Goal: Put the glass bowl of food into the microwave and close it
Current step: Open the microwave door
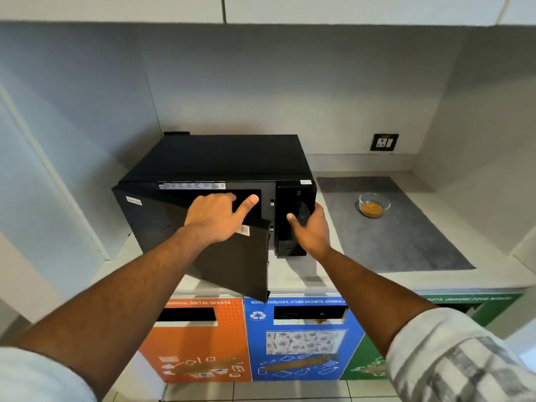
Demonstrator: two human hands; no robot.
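Note:
A black microwave (pixel 220 158) stands on the white counter with its door (pixel 237 265) swung partly open on its left hinge. My left hand (pixel 216 217) lies over the door's top edge, fingers hooked behind it and thumb stretched out. My right hand (pixel 311 233) is spread at the control panel (pixel 293 204), thumb on the front and fingers around the right corner, holding nothing. The glass bowl (pixel 374 204) with yellow-orange food sits to the right of the microwave, apart from both hands. The door and my left hand hide most of the cavity.
The bowl rests on a grey mat (pixel 400 242) covering the counter's right part. A wall socket (pixel 385 142) is behind it. Below the counter front are orange (pixel 197 343), blue (pixel 301 343) and green (pixel 365 364) waste bins. Walls close in both sides, with cabinets overhead.

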